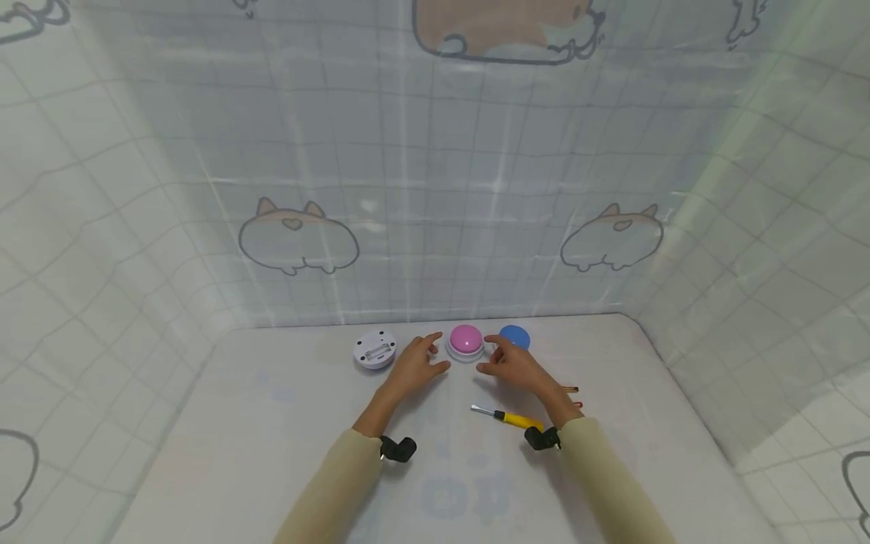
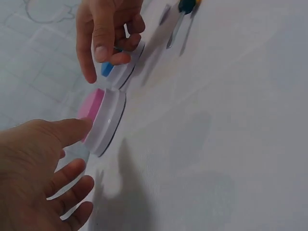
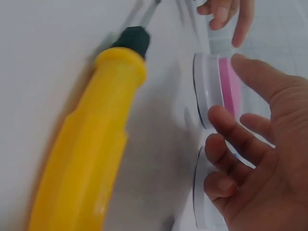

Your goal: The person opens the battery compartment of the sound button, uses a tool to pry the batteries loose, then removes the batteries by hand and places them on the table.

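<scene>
A round push light with a pink dome point(image 1: 466, 339) and a white base stands upright between my two hands. My left hand point(image 1: 413, 364) is at its left side, thumb and fingers spread and holding nothing. On the other side my right hand point(image 1: 514, 366) hovers with relaxed fingers, also holding nothing; whether a fingertip touches the base cannot be told. Partly behind the right hand is a similar round piece with a blue dome point(image 1: 516, 335). To the left, a white round unit point(image 1: 375, 350) lies with its underside up, showing a slot and small dark feet.
A screwdriver with a yellow handle point(image 1: 522, 421) lies in front of the right hand, its metal tip pointing left. Small thin items point(image 1: 571, 390) stick out by the right wrist, mostly hidden. A patterned curtain wall point(image 1: 435, 264) rises behind the white tabletop point(image 1: 285, 453).
</scene>
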Motion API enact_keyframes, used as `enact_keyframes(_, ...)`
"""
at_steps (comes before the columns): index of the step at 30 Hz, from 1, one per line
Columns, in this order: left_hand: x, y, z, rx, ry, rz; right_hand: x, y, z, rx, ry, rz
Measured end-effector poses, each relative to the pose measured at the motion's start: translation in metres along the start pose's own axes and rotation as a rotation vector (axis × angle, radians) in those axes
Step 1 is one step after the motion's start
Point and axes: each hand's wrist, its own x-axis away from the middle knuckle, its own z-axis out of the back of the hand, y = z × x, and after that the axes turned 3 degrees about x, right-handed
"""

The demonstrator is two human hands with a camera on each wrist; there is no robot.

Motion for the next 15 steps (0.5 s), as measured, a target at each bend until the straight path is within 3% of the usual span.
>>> enact_keyframes(15,-0.023,0.000,-0.013,-0.122,-0.005,0.033,-0.025,-0.004,-0.003,0.037,0.035,-0.117)
